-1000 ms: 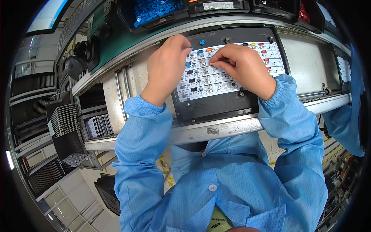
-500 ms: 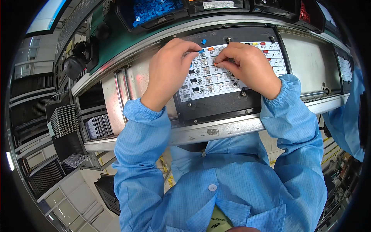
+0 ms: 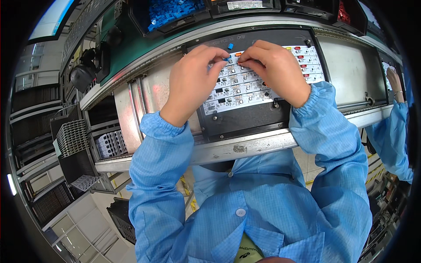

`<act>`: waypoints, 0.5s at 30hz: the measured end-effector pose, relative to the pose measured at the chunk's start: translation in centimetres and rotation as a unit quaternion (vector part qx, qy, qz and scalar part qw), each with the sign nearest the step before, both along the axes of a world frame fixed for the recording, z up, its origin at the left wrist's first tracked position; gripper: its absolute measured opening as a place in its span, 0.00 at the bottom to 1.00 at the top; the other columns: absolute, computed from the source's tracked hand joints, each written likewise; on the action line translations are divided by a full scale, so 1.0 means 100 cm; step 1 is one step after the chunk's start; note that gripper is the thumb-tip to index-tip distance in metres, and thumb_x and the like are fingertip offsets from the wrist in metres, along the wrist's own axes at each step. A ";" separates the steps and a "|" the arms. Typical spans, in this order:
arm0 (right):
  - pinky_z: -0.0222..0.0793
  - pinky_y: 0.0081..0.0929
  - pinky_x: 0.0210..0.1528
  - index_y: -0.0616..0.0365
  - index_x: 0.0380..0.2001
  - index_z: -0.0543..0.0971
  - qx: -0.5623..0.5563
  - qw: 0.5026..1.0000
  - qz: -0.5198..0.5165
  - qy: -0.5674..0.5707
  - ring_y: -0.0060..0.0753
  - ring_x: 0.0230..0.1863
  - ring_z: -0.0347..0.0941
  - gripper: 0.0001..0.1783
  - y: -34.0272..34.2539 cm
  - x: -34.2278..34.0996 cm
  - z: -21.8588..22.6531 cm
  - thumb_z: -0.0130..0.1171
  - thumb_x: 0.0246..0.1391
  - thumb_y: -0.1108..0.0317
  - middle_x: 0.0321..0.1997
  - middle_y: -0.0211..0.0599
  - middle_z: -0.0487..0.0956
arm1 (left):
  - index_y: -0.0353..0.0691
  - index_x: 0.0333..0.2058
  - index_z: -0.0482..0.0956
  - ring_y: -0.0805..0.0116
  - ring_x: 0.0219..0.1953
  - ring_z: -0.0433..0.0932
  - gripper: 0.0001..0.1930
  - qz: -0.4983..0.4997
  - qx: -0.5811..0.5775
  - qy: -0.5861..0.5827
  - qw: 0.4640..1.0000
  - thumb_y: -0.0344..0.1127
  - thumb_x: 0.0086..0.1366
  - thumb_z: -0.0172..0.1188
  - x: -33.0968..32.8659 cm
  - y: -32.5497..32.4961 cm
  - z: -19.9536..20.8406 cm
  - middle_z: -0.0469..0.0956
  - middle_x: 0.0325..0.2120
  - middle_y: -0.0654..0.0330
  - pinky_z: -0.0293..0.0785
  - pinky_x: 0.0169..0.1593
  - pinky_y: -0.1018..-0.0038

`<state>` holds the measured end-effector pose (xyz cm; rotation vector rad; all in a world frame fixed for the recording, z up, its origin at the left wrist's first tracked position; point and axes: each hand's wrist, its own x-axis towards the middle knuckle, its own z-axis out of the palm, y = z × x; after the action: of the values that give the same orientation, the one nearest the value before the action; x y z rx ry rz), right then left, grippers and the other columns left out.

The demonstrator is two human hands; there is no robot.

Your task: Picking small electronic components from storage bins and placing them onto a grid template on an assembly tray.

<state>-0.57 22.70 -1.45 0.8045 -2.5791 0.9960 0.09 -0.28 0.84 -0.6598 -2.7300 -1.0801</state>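
White circuit boards (image 3: 241,100), head view, are lying in a black tray (image 3: 252,118), upper centre of frame. Left hand (image 3: 189,83): thumb and forefinger are bending around a blue connector (image 3: 229,58) at the boards' upper left; cannot tell whether the grip is clasping it. Right hand (image 3: 280,72): fingertips are pinching together just below an orange connector (image 3: 238,55); cannot tell if its grip is holding anything. Loose blue piece (image 3: 230,46) is resting above. Co-worker's hand (image 3: 395,81) is showing, far right.

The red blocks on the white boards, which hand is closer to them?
Right. The right hand is just left of the red blocks; the left hand is farther left.
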 end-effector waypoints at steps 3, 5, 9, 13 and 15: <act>0.78 0.35 0.36 0.56 0.37 0.87 0.012 1.000 -0.006 0.000 0.45 0.35 0.83 0.05 -0.001 0.000 0.002 0.70 0.56 0.71 0.36 0.37 0.84 | 0.39 0.45 0.87 0.76 0.22 0.67 0.11 0.001 0.000 -0.002 1.000 0.27 0.64 0.68 0.000 0.000 -0.001 0.83 0.35 0.63 0.66 0.28 0.77; 0.78 0.34 0.36 0.56 0.36 0.87 0.013 1.000 -0.007 0.001 0.45 0.35 0.83 0.05 0.000 0.001 0.002 0.70 0.55 0.72 0.36 0.37 0.84 | 0.39 0.45 0.87 0.76 0.22 0.67 0.10 0.002 -0.002 -0.001 1.000 0.27 0.64 0.68 0.000 0.001 -0.001 0.83 0.35 0.63 0.66 0.28 0.77; 0.78 0.34 0.36 0.57 0.36 0.87 0.000 1.000 0.001 -0.011 0.45 0.35 0.83 0.05 0.002 -0.002 0.001 0.70 0.55 0.73 0.35 0.37 0.83 | 0.40 0.44 0.87 0.75 0.22 0.67 0.10 0.000 0.002 0.001 1.000 0.28 0.63 0.68 0.000 0.001 -0.002 0.83 0.35 0.63 0.66 0.28 0.76; 0.78 0.35 0.36 0.57 0.35 0.87 -0.004 1.000 0.006 0.000 0.45 0.35 0.83 0.05 0.002 -0.003 0.000 0.70 0.54 0.73 0.35 0.37 0.83 | 0.41 0.43 0.88 0.75 0.22 0.67 0.10 -0.004 0.002 0.001 1.000 0.28 0.63 0.68 0.001 0.002 -0.001 0.83 0.34 0.64 0.67 0.28 0.75; 0.78 0.35 0.36 0.57 0.35 0.87 0.000 1.000 0.005 0.002 0.45 0.35 0.83 0.05 0.003 -0.003 0.000 0.70 0.54 0.73 0.35 0.37 0.83 | 0.44 0.42 0.86 0.58 0.37 0.85 0.08 -0.001 -0.032 -0.011 0.999 0.32 0.65 0.68 0.002 0.002 0.001 0.84 0.35 0.61 0.79 0.38 0.66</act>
<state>-0.88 22.98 -1.44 0.8189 -2.5734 0.9968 0.27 -0.05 0.93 -0.6631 -2.7941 -1.0110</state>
